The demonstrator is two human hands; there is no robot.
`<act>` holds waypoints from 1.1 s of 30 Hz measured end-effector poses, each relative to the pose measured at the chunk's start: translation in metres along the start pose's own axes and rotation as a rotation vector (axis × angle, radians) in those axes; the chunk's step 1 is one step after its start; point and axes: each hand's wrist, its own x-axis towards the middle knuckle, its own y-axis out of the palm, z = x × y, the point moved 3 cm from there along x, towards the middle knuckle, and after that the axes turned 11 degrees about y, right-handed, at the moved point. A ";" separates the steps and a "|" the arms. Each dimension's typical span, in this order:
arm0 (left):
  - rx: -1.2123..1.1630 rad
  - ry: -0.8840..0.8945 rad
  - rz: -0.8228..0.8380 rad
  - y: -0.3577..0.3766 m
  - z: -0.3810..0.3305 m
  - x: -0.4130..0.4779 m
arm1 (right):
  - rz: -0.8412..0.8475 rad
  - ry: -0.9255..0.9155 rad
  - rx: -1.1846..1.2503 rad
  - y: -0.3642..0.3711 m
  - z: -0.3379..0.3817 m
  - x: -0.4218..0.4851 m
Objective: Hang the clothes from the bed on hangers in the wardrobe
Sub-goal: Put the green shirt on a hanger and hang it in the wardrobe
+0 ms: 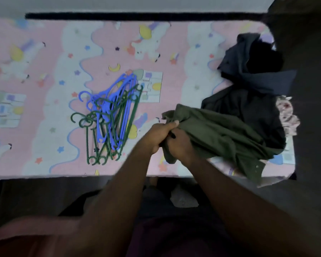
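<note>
An olive green shirt [217, 134] lies bunched over the bed's near edge, right of centre. My left hand [160, 134] grips its left end from above. Just to the right and below, my right hand [180, 145] also grips the same bunch of cloth. A pile of blue and green plastic hangers [111, 117] lies on the bed to the left of my hands. A heap of dark clothes [248, 93] sits behind the green shirt at the right.
The bed [44, 108] has a pink sheet with unicorn prints and a dark rail along its far edge. A floral cloth [287, 115] peeks out at the right beside the dark heap. A dark upright surface [311, 108] fills the right side.
</note>
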 end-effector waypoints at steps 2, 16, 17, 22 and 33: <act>0.142 0.054 -0.139 0.017 -0.021 -0.012 | 0.052 -0.062 -0.019 -0.023 0.000 -0.015; 0.237 0.541 -0.121 0.194 -0.177 -0.109 | -0.299 0.095 0.231 -0.249 -0.110 -0.014; 0.251 0.555 -0.110 0.200 -0.177 -0.114 | -0.278 0.089 0.214 -0.256 -0.111 -0.013; 0.297 0.390 -0.330 0.175 -0.145 -0.098 | -0.117 -0.047 0.484 -0.243 -0.063 -0.024; 0.134 0.421 -0.634 0.116 -0.103 -0.118 | 0.204 -0.156 0.156 -0.193 -0.054 -0.065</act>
